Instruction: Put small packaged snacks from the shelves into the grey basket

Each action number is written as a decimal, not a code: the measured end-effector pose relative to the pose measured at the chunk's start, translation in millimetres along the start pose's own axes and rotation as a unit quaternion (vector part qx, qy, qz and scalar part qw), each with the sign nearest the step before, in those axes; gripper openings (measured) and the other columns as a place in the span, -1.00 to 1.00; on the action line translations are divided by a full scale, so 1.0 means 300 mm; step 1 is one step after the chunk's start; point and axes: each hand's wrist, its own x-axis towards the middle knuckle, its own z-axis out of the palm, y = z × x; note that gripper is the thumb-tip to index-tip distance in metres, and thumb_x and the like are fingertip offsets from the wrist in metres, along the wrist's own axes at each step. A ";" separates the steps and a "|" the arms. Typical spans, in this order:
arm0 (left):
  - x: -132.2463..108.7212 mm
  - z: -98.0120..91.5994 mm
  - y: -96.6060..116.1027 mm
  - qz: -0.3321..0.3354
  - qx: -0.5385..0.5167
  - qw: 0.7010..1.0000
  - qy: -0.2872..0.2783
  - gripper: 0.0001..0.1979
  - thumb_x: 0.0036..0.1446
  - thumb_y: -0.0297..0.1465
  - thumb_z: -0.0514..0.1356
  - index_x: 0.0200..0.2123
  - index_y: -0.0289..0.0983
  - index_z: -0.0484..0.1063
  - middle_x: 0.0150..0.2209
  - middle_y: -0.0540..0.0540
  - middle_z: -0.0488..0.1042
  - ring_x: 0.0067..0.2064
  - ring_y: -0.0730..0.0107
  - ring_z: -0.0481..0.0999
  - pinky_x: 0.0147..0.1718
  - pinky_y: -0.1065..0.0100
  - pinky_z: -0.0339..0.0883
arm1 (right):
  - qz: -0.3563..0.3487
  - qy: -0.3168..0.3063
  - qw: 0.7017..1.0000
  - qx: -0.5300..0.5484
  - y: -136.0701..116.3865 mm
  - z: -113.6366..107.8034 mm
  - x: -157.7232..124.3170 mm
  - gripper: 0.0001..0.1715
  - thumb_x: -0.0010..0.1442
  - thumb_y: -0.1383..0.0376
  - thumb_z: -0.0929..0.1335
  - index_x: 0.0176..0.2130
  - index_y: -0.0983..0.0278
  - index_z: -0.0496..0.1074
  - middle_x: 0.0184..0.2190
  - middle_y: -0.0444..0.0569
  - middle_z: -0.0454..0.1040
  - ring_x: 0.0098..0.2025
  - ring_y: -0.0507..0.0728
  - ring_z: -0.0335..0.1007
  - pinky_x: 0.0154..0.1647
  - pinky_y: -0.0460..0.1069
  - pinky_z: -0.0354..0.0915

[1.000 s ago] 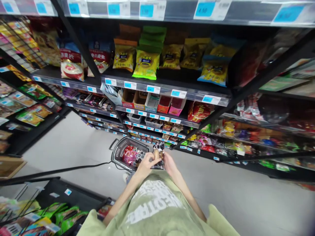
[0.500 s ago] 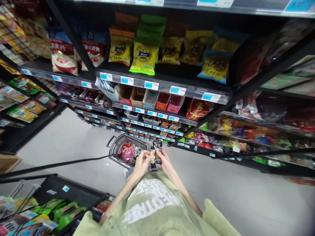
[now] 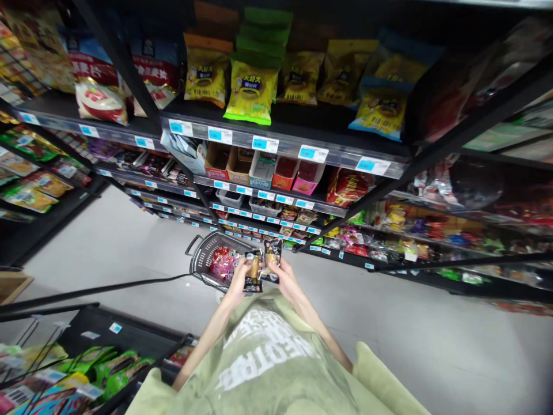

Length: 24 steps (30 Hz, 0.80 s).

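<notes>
My left hand [image 3: 239, 282] is closed on a small dark snack packet [image 3: 253, 273] with a tan item showing through it. Beside it, my right hand [image 3: 285, 280] grips a second dark snack packet [image 3: 272, 257] of the same kind, held slightly higher. Both packets are held side by side in front of my chest, above the edge of a dark plastic shopping basket [image 3: 204, 254] that stands on the floor. The basket holds red and pink wrapped sweets [image 3: 221, 264].
Black store shelves [image 3: 276, 129] with blue price tags run ahead, stocked with yellow snack bags [image 3: 252, 89] above and small boxes [image 3: 276, 173] below. A lower rack with green packets [image 3: 108, 369] stands at my left. Grey floor [image 3: 423, 334] stretches to the right.
The packets, held together as one stack before, are now separated, one in each hand. Both hands rose slightly, and the view tilted down along the shelves.
</notes>
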 end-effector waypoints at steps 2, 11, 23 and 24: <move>-0.005 -0.007 -0.011 -0.023 -0.027 0.999 0.013 -0.56 0.11 -0.12 0.20 -0.05 -0.27 0.32 -0.16 -0.12 0.52 -0.17 0.26 0.56 -0.28 0.33 0.42 | 0.036 -0.007 0.999 0.034 -0.003 0.004 0.010 -0.48 0.01 0.16 0.52 -0.05 0.24 0.41 -0.26 0.00 0.60 -0.17 0.23 0.55 -0.17 0.07 0.45; -0.041 -0.104 -0.111 -0.062 -0.080 0.993 0.067 -0.44 -0.18 -0.20 0.49 -0.15 -0.27 0.37 0.00 -0.24 0.52 -0.17 0.20 0.61 -0.20 0.25 0.50 | 0.078 0.140 0.983 0.084 0.098 -0.187 0.262 -0.64 -0.09 0.22 0.53 -0.25 0.30 0.51 -0.28 -0.02 0.61 -0.28 0.13 0.57 -0.14 0.00 0.47; -0.218 -0.276 -0.139 -0.063 -0.132 0.963 0.227 -0.37 -0.04 -0.16 0.43 0.05 -0.23 0.31 -0.27 -0.20 0.63 -0.32 0.12 0.66 -0.53 0.35 0.47 | -0.027 0.154 0.985 -0.065 -0.022 -0.016 0.927 -0.78 0.12 0.34 0.32 -0.17 0.23 0.33 -0.13 -0.05 0.55 -0.11 0.02 0.49 0.01 0.01 0.40; -0.223 -0.277 -0.137 -0.063 -0.135 0.961 0.232 -0.38 -0.03 -0.17 0.43 0.05 -0.23 0.31 -0.26 -0.19 0.63 -0.32 0.12 0.66 -0.52 0.34 0.48 | -0.037 0.154 0.983 -0.090 -0.032 0.005 0.960 -0.76 0.13 0.32 0.32 -0.14 0.22 0.32 -0.10 -0.03 0.54 -0.08 0.03 0.47 0.01 0.03 0.40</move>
